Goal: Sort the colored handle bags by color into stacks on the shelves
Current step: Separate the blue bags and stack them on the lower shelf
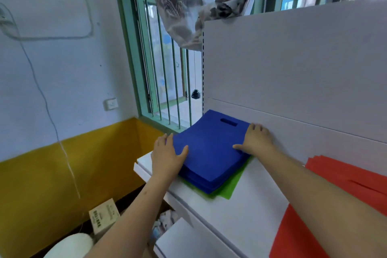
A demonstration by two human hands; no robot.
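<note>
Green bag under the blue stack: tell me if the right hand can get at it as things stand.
Probably only its edge. The green bag sticks out from beneath the blue bags near the right hand, with bare shelf beside it. The stack covers the rest.

A white shelf (247,201) runs along a white back panel. Near its left end a green bag (234,187) lies flat on the shelf, only its front and right margins showing. A stack of blue bags (209,153) rests on top of it, the handle slot toward the back panel. Farther toward the right end, red bags (343,176) lie on the shelf, well apart from the blue stack. More red material (297,234) shows at the shelf's front edge.
</note>
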